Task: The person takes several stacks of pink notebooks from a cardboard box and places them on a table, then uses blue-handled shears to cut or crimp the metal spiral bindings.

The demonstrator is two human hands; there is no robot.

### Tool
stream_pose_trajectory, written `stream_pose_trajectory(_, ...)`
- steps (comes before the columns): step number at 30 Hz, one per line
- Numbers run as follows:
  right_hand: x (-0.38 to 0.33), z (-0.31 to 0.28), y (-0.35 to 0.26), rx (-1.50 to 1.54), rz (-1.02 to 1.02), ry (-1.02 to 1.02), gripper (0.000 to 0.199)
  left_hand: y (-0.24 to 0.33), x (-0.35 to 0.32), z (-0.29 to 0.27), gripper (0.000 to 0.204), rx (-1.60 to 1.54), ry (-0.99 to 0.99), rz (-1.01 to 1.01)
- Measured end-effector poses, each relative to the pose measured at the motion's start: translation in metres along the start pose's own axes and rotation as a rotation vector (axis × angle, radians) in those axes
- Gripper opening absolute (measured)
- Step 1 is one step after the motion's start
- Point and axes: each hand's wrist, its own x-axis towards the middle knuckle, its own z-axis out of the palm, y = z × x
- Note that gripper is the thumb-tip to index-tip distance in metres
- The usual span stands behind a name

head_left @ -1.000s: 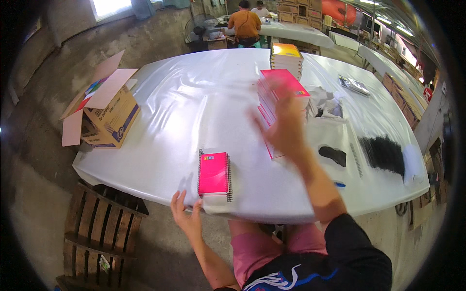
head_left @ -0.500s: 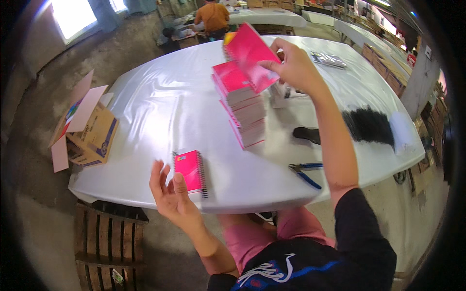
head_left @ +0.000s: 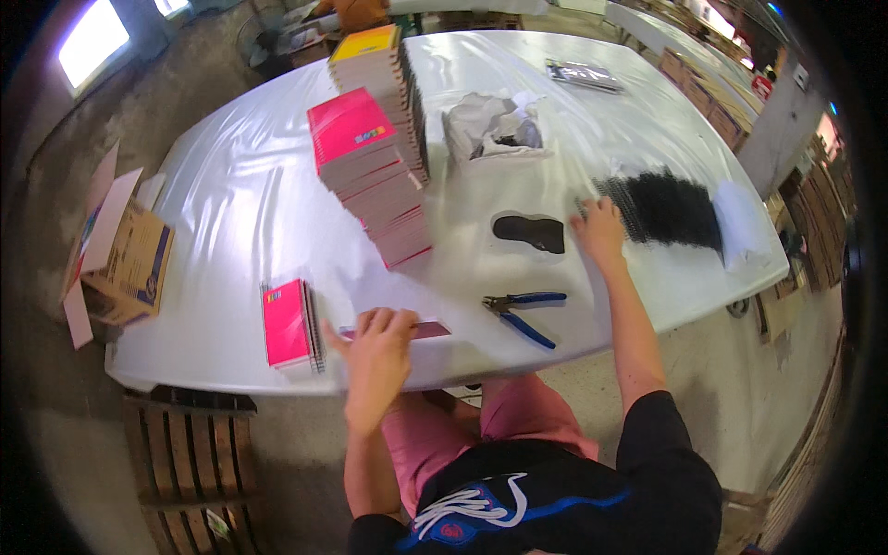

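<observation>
My left hand (head_left: 377, 359) is closed over the top of a thin pink notebook (head_left: 432, 330), which stands on edge near the table's front. Much of that notebook is hidden behind the fingers. Stretched out to the right, my right hand (head_left: 601, 231) has thumb and fingers apart at the left edge of a pile of black binding coils (head_left: 675, 211). Left of my left hand lies a small stack of pink spiral notebooks (head_left: 289, 324). A tall stack of pink notebooks (head_left: 356, 129) stands farther back, with a yellow-topped notebook stack (head_left: 370, 55) behind it.
Blue-handled cutting pliers (head_left: 527, 314) and a dark flat insole-shaped piece (head_left: 529, 231) lie between my hands. Beyond stand a white box with crumpled lining (head_left: 495, 129) and a flat clear-wrapped pack (head_left: 583, 76). An open carton (head_left: 129, 259) is at the left, a wooden pallet (head_left: 190, 453) below.
My right hand has brought a pink notebook down from the tall stack, and my left hand now holds a notebook. The right hand has moved over to the black coils. The view has shifted.
</observation>
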Motion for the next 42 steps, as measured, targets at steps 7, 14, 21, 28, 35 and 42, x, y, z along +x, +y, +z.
stream_pose_trajectory(7,-0.039,-0.042,-0.058,0.901,-0.177,-0.261,0.02,0.011,-0.021,0.048,0.044,-0.008,0.344,-0.077)
stream_pose_trajectory(14,-0.105,-0.093,-0.133,1.058,-0.473,-0.614,0.018,0.01,-0.014,0.067,0.044,-0.035,0.535,-0.098)
stream_pose_trajectory(21,-0.1,-0.079,-0.136,1.007,-0.612,-0.597,0.014,0.01,-0.011,0.067,0.048,-0.018,0.538,-0.111)
stream_pose_trajectory(28,-0.087,-0.093,-0.138,1.042,-0.395,-1.175,0.021,0.007,-0.011,0.061,0.051,-0.038,0.453,-0.094)
stream_pose_trajectory(35,-0.094,-0.108,-0.148,0.868,-0.594,-0.745,0.029,0.002,-0.013,0.056,0.062,0.031,0.369,-0.045)
stream_pose_trajectory(42,-0.09,-0.107,-0.145,0.728,-0.594,-0.928,0.029,-0.005,-0.015,0.056,0.067,0.043,0.348,0.0)
